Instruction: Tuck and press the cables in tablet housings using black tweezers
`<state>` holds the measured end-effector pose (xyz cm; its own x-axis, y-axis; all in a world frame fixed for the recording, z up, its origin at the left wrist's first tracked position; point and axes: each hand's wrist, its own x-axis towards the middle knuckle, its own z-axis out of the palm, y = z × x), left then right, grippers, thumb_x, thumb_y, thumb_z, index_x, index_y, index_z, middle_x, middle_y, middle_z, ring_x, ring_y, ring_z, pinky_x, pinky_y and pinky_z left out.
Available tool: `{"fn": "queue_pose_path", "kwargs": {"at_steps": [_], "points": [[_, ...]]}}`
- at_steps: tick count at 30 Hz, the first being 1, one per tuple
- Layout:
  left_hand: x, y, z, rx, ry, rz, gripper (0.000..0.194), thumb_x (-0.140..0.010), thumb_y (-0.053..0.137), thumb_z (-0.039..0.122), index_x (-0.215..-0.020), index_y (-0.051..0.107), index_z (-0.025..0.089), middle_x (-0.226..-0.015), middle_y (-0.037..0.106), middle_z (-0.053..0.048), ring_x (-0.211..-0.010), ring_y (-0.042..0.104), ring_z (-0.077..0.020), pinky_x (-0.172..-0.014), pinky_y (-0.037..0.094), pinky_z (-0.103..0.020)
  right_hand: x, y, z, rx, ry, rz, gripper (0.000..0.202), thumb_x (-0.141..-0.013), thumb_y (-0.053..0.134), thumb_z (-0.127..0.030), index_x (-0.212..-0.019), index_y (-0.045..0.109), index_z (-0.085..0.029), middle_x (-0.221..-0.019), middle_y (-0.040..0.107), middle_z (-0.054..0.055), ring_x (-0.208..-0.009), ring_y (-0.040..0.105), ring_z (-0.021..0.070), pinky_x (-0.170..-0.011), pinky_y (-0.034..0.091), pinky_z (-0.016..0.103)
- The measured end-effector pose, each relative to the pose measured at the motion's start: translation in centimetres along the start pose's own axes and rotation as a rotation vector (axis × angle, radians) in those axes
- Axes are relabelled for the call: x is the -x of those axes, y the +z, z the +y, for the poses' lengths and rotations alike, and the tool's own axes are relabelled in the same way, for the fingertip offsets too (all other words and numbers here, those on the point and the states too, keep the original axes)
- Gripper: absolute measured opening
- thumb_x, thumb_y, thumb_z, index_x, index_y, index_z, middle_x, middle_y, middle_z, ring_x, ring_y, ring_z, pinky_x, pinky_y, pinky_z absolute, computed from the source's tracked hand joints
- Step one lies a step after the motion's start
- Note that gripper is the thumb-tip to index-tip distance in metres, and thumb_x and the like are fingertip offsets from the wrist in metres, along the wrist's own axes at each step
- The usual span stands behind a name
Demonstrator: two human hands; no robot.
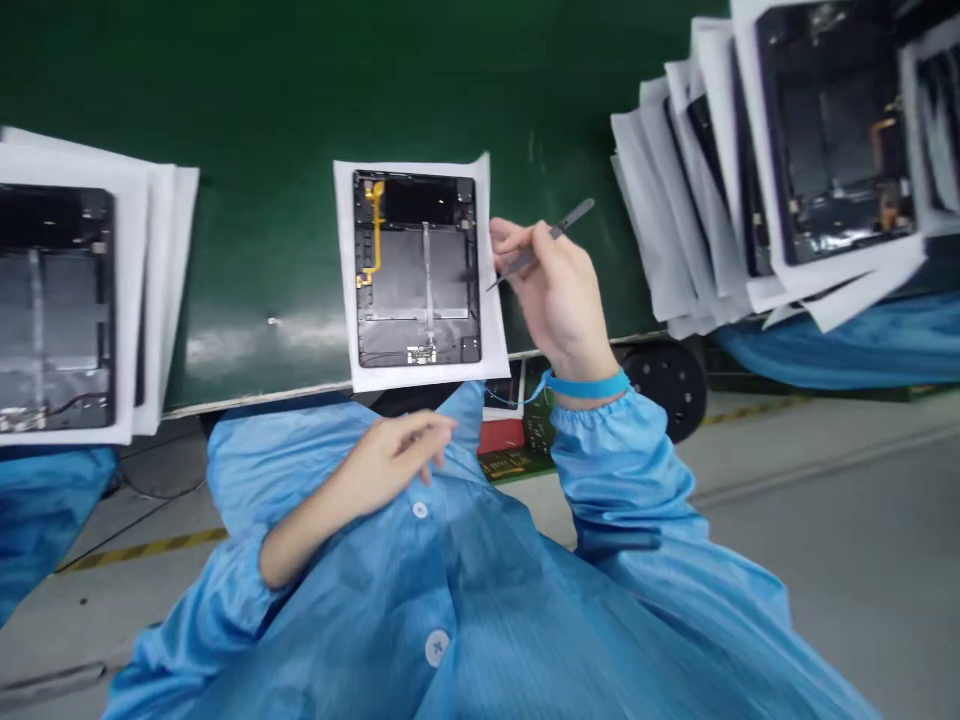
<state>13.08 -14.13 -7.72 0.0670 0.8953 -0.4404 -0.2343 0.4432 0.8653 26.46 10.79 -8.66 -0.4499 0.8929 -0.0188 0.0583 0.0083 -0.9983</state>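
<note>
In my right hand a pair of dark tweezers is gripped, its thin tip pointing down and left beside the right edge of a tablet housing. The opened housing lies on a white sheet at the front of the green table. Inside it are a yellow flex cable, a pale vertical strip and a small circuit board near the bottom. Before my blue coat hangs my left hand, loosely bent with its fingers partly apart; nothing shows in it.
Stacked housings with white sheets stand at the left. More overlapping housings and sheets lean at the right. A blue wrist strap has a cord running toward the green table's front edge. Blue sleeves of other people show at both sides.
</note>
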Motion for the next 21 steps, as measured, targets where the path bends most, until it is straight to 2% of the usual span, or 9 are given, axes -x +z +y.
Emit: {"fn": "queue_pose_path", "kwargs": {"at_steps": [2,5,7,8,10,12,14,17,21], "points": [[1.0,-1.8,0.6,-0.201,0.066,-0.029,0.031,-0.102,0.069,0.051,-0.108,0.085,0.025,-0.082,0.079,-0.005,-0.061,0.069,-0.0163,-0.061,0.051,-0.028,0.4,-0.6,-0.7,0.194,-0.169,0.103,0.057,-0.101,0.062,-0.079,-0.089,0.079,-0.026,-0.116,0.081,0.005,-0.121,0.072,0.0204,-0.114,0.054,0.036],[0.4,-3.8,1.3,-0.41,0.178,0.042,0.029,-0.101,0.07,0.045,-0.117,0.086,0.025,-0.106,0.082,-0.011,-0.096,0.076,-0.0279,-0.09,0.058,-0.041,2.4,-0.7,-2.1,0.283,-0.241,0.123,0.055,-0.108,0.055,-0.072,-0.091,0.08,-0.026,-0.094,0.077,0.002,-0.087,0.068,0.016,-0.09,0.056,0.032],[-1.1,-4.6,1.6,-0.645,0.335,0.094,0.029,-0.104,0.067,0.037,-0.125,0.084,0.025,-0.124,0.08,-0.015,-0.123,0.072,-0.0361,-0.106,0.055,-0.051,4.1,-0.5,-2.7,0.292,-0.18,-0.001,0.055,-0.113,0.05,-0.066,-0.094,0.081,-0.025,-0.082,0.07,-0.001,-0.071,0.062,0.0133,-0.075,0.054,0.031],[-2.0,-4.9,1.6,-0.814,0.459,0.115,0.03,-0.106,0.064,0.03,-0.13,0.082,0.025,-0.133,0.078,-0.016,-0.131,0.069,-0.0377,-0.109,0.054,-0.054,4.9,-0.4,-2.8,0.313,-0.153,-0.085,0.054,-0.115,0.048,-0.063,-0.096,0.081,-0.024,-0.08,0.069,-0.002,-0.07,0.063,0.0126,-0.073,0.053,0.031],[-3.5,-5.4,1.6,-1.17,0.732,0.125,0.034,-0.108,0.06,0.022,-0.138,0.077,0.025,-0.142,0.074,-0.016,-0.138,0.066,-0.0377,-0.109,0.056,-0.054,6.1,-0.3,-2.6,0.355,-0.122,-0.25,0.052,-0.117,0.047,-0.058,-0.099,0.081,-0.024,-0.083,0.072,-0.001,-0.076,0.07,0.0124,-0.074,0.054,0.029],[-4.4,-5.8,1.6,-1.386,0.888,0.11,0.037,-0.108,0.06,0.02,-0.142,0.072,0.025,-0.143,0.073,-0.016,-0.137,0.067,-0.0363,-0.107,0.058,-0.052,6.7,-0.3,-2.0,0.367,-0.122,-0.33,0.047,-0.118,0.049,-0.053,-0.099,0.08,-0.024,-0.09,0.076,0.0,-0.08,0.073,0.012,-0.076,0.056,0.029],[-4.9,-6.1,1.6,-1.47,0.903,0.09,0.04,-0.107,0.062,0.023,-0.146,0.07,0.026,-0.142,0.073,-0.015,-0.135,0.068,-0.0349,-0.107,0.059,-0.051,6.8,-0.6,-1.2,0.382,-0.154,-0.283,0.042,-0.118,0.053,-0.049,-0.098,0.079,-0.023,-0.091,0.077,0.0,-0.082,0.075,0.0121,-0.079,0.056,0.029],[-5.0,-6.5,1.8,-1.471,0.845,0.055,0.048,-0.106,0.065,0.027,-0.154,0.065,0.03,-0.144,0.073,-0.013,-0.135,0.068,-0.0357,-0.11,0.059,-0.053,6.5,-0.9,-0.3,0.428,-0.191,-0.153,0.042,-0.117,0.054,-0.051,-0.095,0.077,-0.023,-0.087,0.075,-0.001,-0.08,0.073,0.0122,-0.081,0.056,0.03],[-5.4,-6.9,2.1,-1.451,0.783,-0.001,0.053,-0.107,0.066,0.032,-0.16,0.062,0.03,-0.149,0.069,-0.014,-0.139,0.066,-0.0387,-0.113,0.058,-0.057,6.0,-1.2,0.0,0.466,-0.194,-0.202,0.046,-0.118,0.049,-0.054,-0.097,0.076,-0.023,-0.09,0.074,-0.001,-0.08,0.072,0.0122,-0.083,0.057,0.03]]}}
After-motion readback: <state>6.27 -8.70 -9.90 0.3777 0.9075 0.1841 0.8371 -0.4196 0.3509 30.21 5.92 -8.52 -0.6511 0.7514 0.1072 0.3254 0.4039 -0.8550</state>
